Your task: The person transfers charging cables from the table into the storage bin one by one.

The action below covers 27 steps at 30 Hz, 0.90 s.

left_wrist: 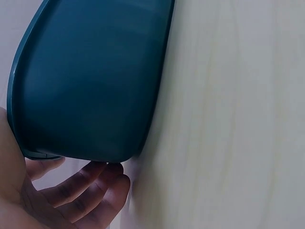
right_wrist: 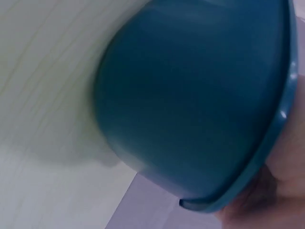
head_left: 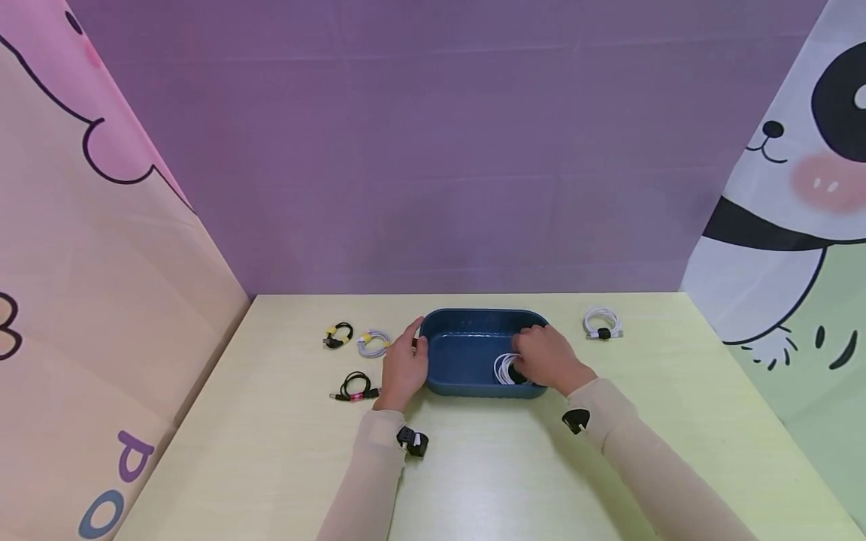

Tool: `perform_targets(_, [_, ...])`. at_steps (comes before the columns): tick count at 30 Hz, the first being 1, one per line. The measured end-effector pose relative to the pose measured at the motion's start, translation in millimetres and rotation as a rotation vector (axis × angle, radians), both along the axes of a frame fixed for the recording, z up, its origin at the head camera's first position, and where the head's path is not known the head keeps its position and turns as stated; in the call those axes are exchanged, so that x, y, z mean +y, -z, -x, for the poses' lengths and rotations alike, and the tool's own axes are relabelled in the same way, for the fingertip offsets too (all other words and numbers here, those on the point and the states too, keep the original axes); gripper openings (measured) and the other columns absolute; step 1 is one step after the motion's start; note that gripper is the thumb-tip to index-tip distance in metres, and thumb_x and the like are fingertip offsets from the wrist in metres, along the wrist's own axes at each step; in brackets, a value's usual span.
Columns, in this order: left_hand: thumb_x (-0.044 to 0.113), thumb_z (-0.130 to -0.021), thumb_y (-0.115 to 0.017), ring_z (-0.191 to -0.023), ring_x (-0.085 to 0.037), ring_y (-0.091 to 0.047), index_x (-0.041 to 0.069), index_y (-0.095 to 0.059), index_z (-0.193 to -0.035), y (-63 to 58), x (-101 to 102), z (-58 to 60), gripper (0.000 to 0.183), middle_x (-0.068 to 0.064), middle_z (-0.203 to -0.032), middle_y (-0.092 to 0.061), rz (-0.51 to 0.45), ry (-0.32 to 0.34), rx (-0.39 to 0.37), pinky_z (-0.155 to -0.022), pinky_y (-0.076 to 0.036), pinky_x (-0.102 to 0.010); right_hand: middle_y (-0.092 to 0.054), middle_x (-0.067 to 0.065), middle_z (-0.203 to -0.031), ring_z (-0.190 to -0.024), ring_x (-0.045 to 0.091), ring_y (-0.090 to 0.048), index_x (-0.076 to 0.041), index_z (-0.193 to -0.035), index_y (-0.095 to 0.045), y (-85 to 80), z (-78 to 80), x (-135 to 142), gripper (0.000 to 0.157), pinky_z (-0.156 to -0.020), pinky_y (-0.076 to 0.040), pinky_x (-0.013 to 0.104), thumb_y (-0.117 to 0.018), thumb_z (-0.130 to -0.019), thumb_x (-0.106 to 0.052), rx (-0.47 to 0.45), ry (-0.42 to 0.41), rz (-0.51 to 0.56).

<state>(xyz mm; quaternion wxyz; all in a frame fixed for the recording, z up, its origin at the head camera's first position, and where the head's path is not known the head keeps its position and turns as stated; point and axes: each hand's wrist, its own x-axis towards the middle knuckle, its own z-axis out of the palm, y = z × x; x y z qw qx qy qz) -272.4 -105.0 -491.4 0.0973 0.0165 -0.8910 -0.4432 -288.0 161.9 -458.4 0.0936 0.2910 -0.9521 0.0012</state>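
Observation:
A dark blue rectangular box (head_left: 467,390) stands on the table. My left hand (head_left: 404,368) grips its left end; the thumb lies at the rim, and the left wrist view shows the fingers bent against the outer end wall. My right hand (head_left: 546,358) reaches over the right rim into the box, fingers curled down at a coiled white cable (head_left: 504,369) with a black strap. Its fingertips are hidden in the head view, and in the right wrist view the box wall (right_wrist: 190,95) covers most of the hand.
Left of the box lie a black coiled cable with yellow bands (head_left: 343,335), a white coiled cable with yellow bands (head_left: 372,344) and a black coiled cable with a red band (head_left: 355,388). Another white coiled cable (head_left: 602,321) lies right. A purple backdrop (head_left: 446,150) rises behind the table.

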Motion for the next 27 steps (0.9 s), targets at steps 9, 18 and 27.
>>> perform_targets(9, [0.02,-0.108,-0.049,-0.089,-0.025,-0.067,0.021,-0.051,-0.152,-0.5,0,-0.4,0.044,-0.011,-0.105,-0.072,-0.003,-0.01,-0.002,-0.075,-0.054,-0.04,-0.069,0.005,-0.092,-0.081,0.021,-0.063,-0.006,-0.103,-0.074,-3.0,-2.0,19,0.013,-0.078,-0.056,0.043,-0.07,-0.093,-0.015,-0.057,0.126,0.38])
perform_targets(18, [0.02,-0.107,-0.049,-0.087,-0.024,-0.067,0.022,-0.052,-0.151,-0.6,0,-0.1,0.044,-0.011,-0.104,-0.073,-0.007,-0.017,0.005,-0.075,-0.054,-0.04,-0.069,0.013,-0.088,-0.073,0.024,-0.058,-0.004,-0.105,-0.071,4.0,1.0,51,0.018,-0.065,-0.046,0.033,-0.062,-0.096,-0.016,-0.02,0.352,0.677])
perform_targets(27, [0.02,-0.108,-0.048,-0.083,-0.023,-0.065,0.02,-0.051,-0.152,0.1,0,0.3,0.044,-0.011,-0.104,-0.072,-0.007,-0.019,0.007,-0.072,-0.051,-0.037,-0.073,0.015,-0.093,-0.077,0.028,-0.066,-0.003,-0.114,-0.067,11.2,3.7,83,0.026,-0.064,-0.045,0.035,-0.056,-0.095,-0.017,-0.075,0.534,0.679])
